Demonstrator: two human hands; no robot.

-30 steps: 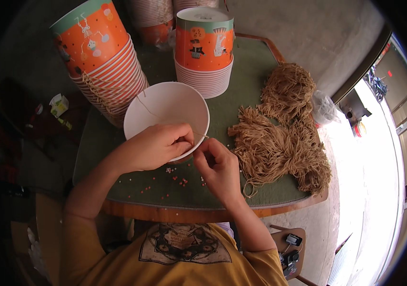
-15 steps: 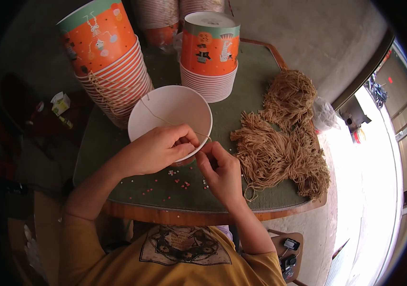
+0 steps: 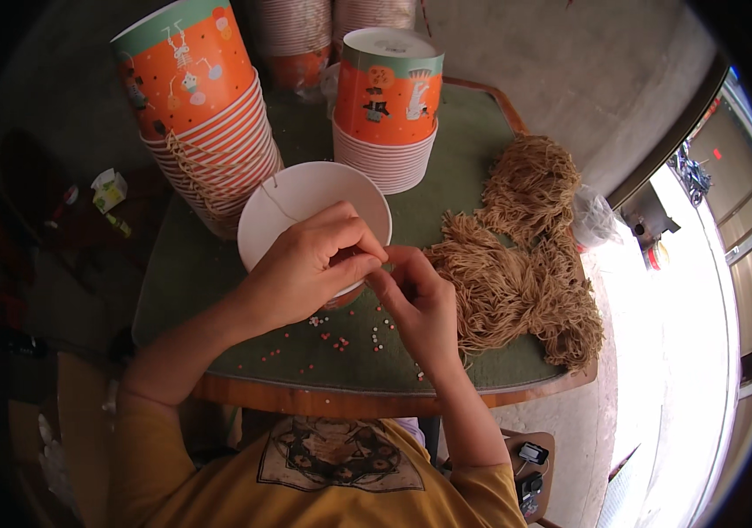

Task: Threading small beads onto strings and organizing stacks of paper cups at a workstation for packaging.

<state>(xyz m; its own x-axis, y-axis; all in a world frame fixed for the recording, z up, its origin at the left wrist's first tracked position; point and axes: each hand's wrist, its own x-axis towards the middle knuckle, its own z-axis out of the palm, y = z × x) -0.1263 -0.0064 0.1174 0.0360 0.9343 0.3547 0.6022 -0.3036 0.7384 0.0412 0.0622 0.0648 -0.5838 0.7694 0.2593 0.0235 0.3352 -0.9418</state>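
A paper bucket (image 3: 263,220) with a white inside stands tilted toward me on the table. A thin tan cord (image 3: 281,204) comes through a hole at its far left rim and runs across the opening until my left hand (image 3: 314,260) hides it. Thumb and fingers of that hand are pinched over the right rim, apparently on the cord. My right hand (image 3: 421,308) meets it there, also pinched, just outside the rim. The two sets of fingertips touch or nearly touch, and the cord's end between them is too small to make out.
Nested orange buckets stand in a tall stack (image 3: 204,97) at left, with cords hanging on it, and a shorter stack (image 3: 389,106) behind. Bundles of tan cord (image 3: 517,282) lie at right. Small paper dots (image 3: 336,341) litter the green tabletop (image 3: 244,352). A wooden edge (image 3: 332,403) faces me.
My left hand has risen and moved right, out of the bucket's opening to over the rim. My right hand has shifted slightly right, and the fingertips have come together.
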